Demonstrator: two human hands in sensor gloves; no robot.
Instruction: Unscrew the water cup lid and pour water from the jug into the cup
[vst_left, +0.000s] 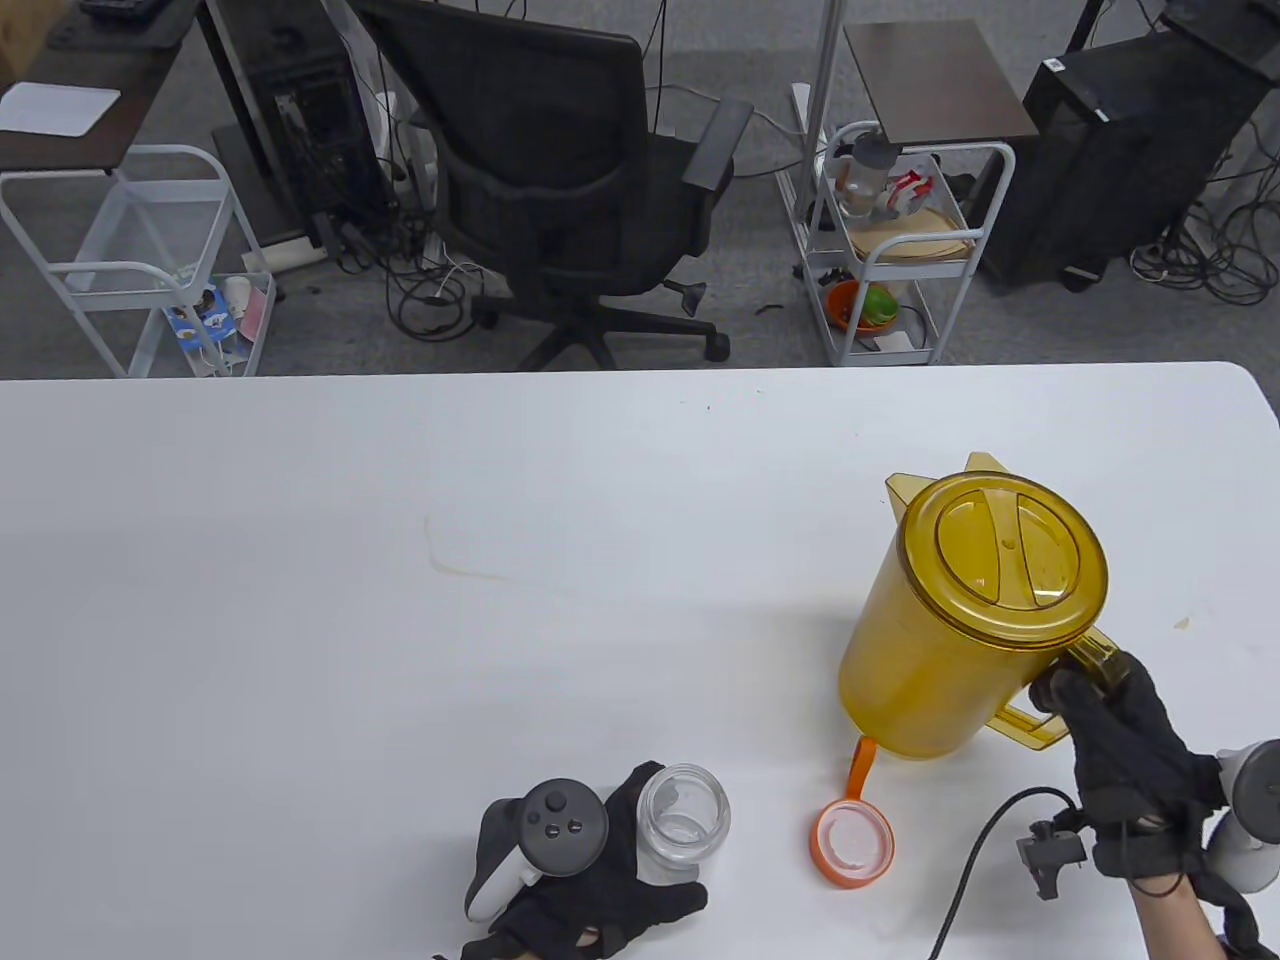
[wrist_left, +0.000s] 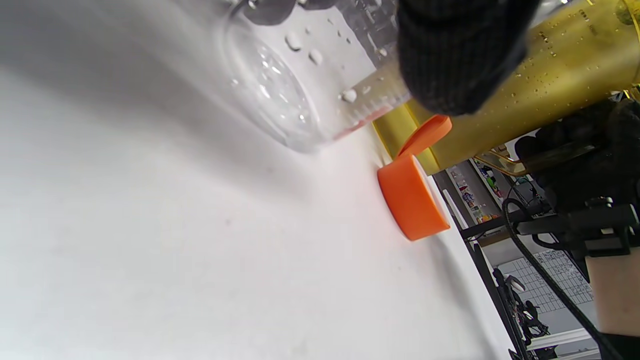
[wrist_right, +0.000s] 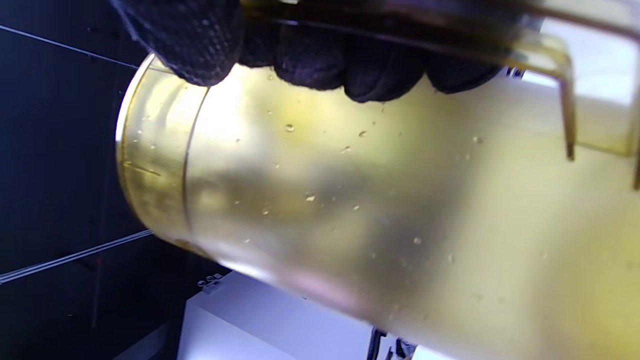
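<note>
The clear plastic cup (vst_left: 683, 822) stands upright and uncapped near the table's front edge, and my left hand (vst_left: 610, 880) holds it from the left side. Droplets cling to the cup wall (wrist_left: 295, 85) in the left wrist view, with a gloved fingertip (wrist_left: 455, 55) against it. Its orange lid (vst_left: 851, 842) lies upside down on the table to the right, strap pointing away; the lid (wrist_left: 412, 202) also shows in the left wrist view. My right hand (vst_left: 1100, 715) grips the handle of the amber jug (vst_left: 965, 615), fingers (wrist_right: 310, 55) curled round it. The jug (wrist_right: 380, 210) keeps its own lid on.
The white table (vst_left: 400, 600) stretches left and back from the cup. Beyond its far edge stand a black office chair (vst_left: 570, 190), two white wire carts (vst_left: 900, 240) and dark desks. A black cable (vst_left: 975, 860) runs from my right wrist.
</note>
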